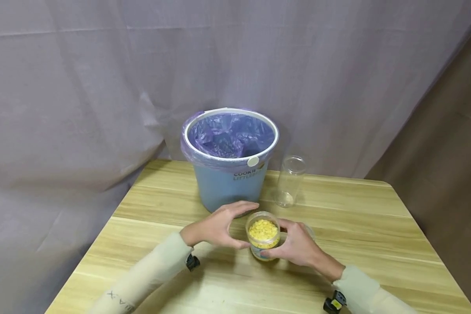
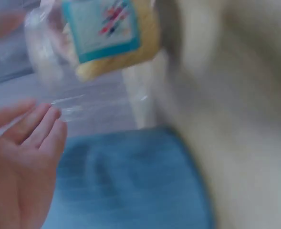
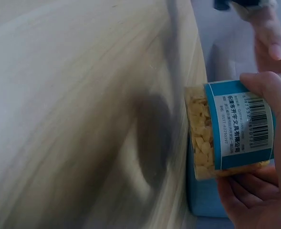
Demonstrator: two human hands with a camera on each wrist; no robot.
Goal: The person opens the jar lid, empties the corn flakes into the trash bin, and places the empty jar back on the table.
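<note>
My right hand (image 1: 298,245) grips a small clear jar (image 1: 264,250) filled with yellow flakes (image 1: 263,230). The jar's top is uncovered. A blue-edged label (image 3: 245,124) with a barcode wraps its side in the right wrist view, where the jar's base stands apart from its shadow on the table. To the jar's left is my left hand (image 1: 221,224), its fingers extended and thumb spread around a gap. In the left wrist view that hand (image 2: 26,157) is apart from the jar (image 2: 107,33), which is blurred there.
A blue bucket (image 1: 229,185) with a white rim and a purple bag liner (image 1: 223,135) stands behind the hands. Right of it is a tall clear container (image 1: 290,181). A clear round piece (image 1: 310,232) shows partly behind my right hand. Grey curtain (image 1: 102,87) hangs behind the wooden table (image 1: 361,226).
</note>
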